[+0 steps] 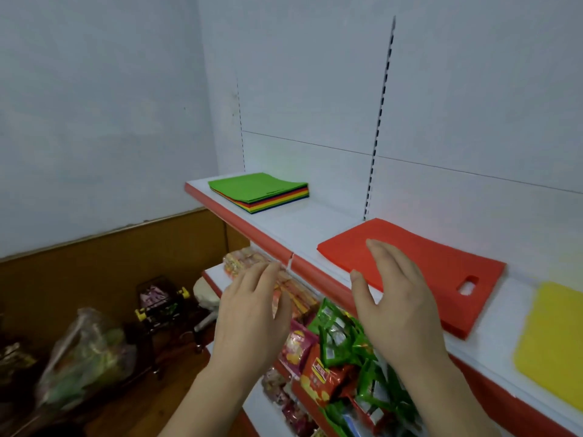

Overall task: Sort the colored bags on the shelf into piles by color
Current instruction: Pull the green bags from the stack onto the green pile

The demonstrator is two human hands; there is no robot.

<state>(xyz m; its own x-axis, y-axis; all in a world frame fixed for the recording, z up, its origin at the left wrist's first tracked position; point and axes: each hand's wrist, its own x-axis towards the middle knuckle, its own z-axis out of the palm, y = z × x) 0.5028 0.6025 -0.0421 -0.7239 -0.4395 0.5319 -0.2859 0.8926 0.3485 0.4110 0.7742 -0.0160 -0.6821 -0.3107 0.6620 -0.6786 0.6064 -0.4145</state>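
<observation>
A mixed stack of bags point(260, 192) with a green one on top lies at the far left of the white shelf point(315, 228). Its edges show red, yellow, green and blue layers. A red bag pile point(435, 263) with a cut-out handle lies in the middle of the shelf, and a yellow bag point(555, 342) lies at the right. My right hand point(397, 307) hovers with straight fingers over the red pile's near left corner, holding nothing. In front of the shelf edge, below it, my left hand point(252, 313) is raised with fingers relaxed and empty.
The shelf has a red front lip point(252, 238) and a white back panel with a slotted upright point(378, 121). Lower shelves hold snack packets point(344, 348). On the wooden floor at the left sit a plastic bag point(85, 351) and a small cart point(161, 301).
</observation>
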